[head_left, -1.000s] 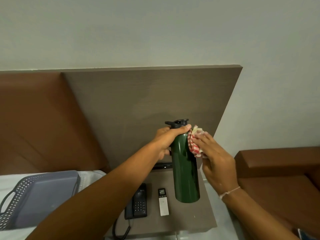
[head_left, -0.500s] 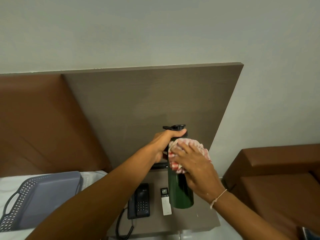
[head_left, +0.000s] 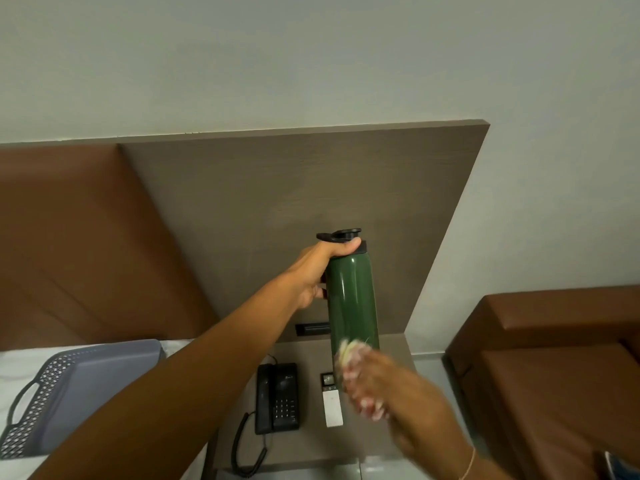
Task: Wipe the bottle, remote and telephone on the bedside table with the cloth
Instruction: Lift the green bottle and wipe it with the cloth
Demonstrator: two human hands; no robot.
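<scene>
My left hand [head_left: 317, 271] grips the neck of a tall dark green bottle [head_left: 351, 303] with a black cap and holds it upright above the bedside table [head_left: 311, 448]. My right hand [head_left: 377, 386], blurred with motion, presses a red-and-white checked cloth [head_left: 349, 356] against the bottle's lower end, which it hides. On the table below lie a black corded telephone [head_left: 277, 398] and, right of it, a slim white remote [head_left: 331, 400] with a small dark screen.
A grey perforated plastic basket [head_left: 69, 389] sits on the white bed at the left. A brown padded headboard and a grey wood panel [head_left: 277, 188] rise behind the table. A brown sofa [head_left: 554, 358] stands at the right.
My right hand has slid the cloth down the bottle, from just under the cap to its lower end. The left hand keeps its hold on the neck.
</scene>
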